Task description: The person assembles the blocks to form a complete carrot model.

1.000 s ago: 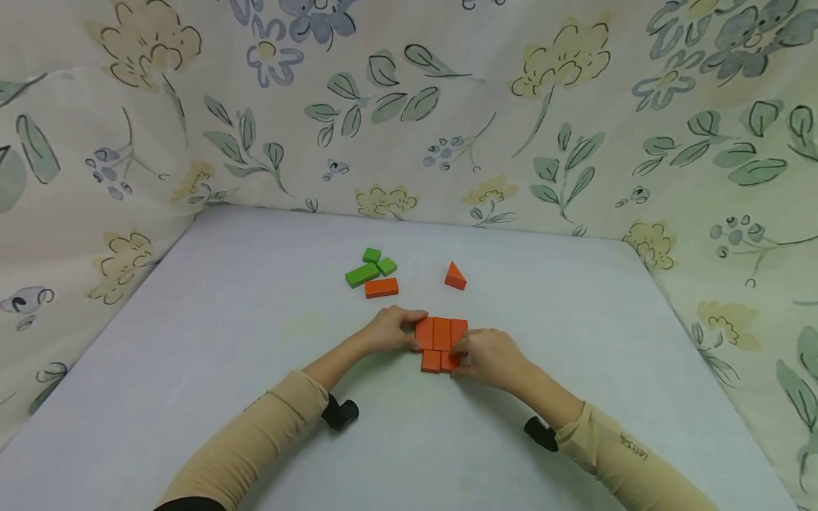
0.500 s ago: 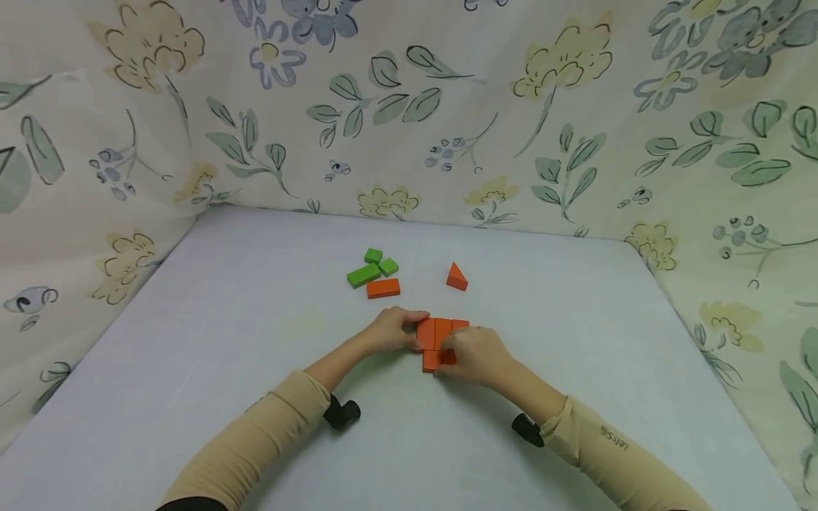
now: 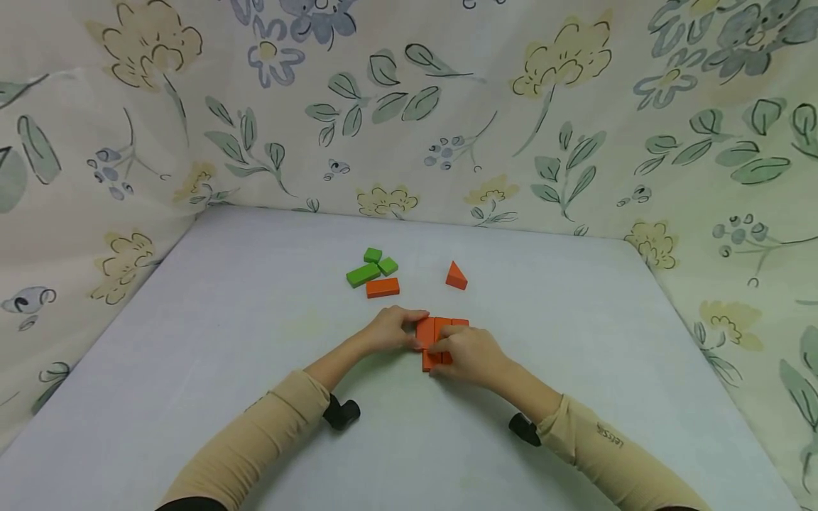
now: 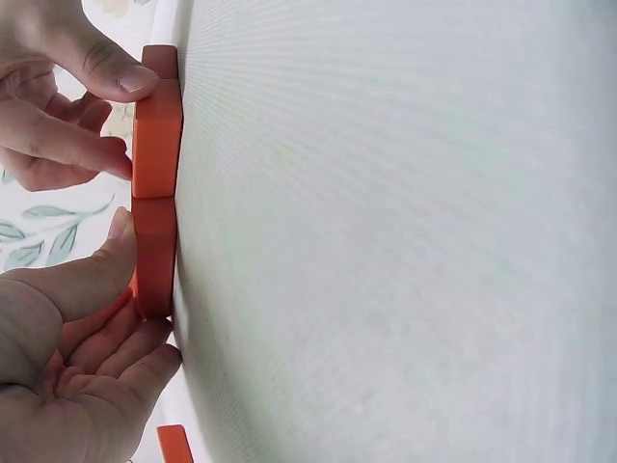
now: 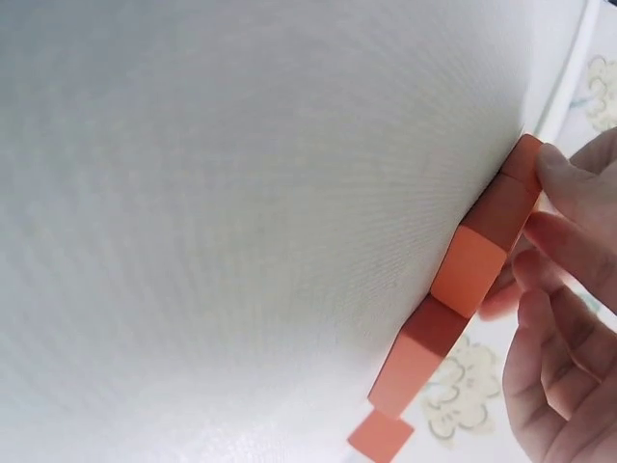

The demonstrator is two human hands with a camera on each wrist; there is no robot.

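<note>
Several orange blocks lie flat and joined on the white table, three in a back row and two smaller ones in front. My left hand [image 3: 388, 330] pinches the left back block [image 3: 424, 333], thumb near and fingers at the far edge. Over the front pair, my right hand [image 3: 476, 355] pinches the front left block [image 3: 429, 361] between thumb and index finger. That hand partly hides the front right block [image 3: 448, 358] and the right back block [image 3: 461, 322]. In the left wrist view, the left thumb [image 4: 92, 280] touches an orange block [image 4: 156, 256].
Behind the hands lie an orange rectangular block [image 3: 383, 287], a long green block [image 3: 363, 275] and two small green blocks [image 3: 387, 266]. An orange triangular block [image 3: 456, 276] stands apart to their right. A floral cloth [image 3: 409, 156] hangs behind the white table [image 3: 255, 284].
My right hand has moved left along the front pair, from the right block to the left one. My left hand keeps its place on the left back block.
</note>
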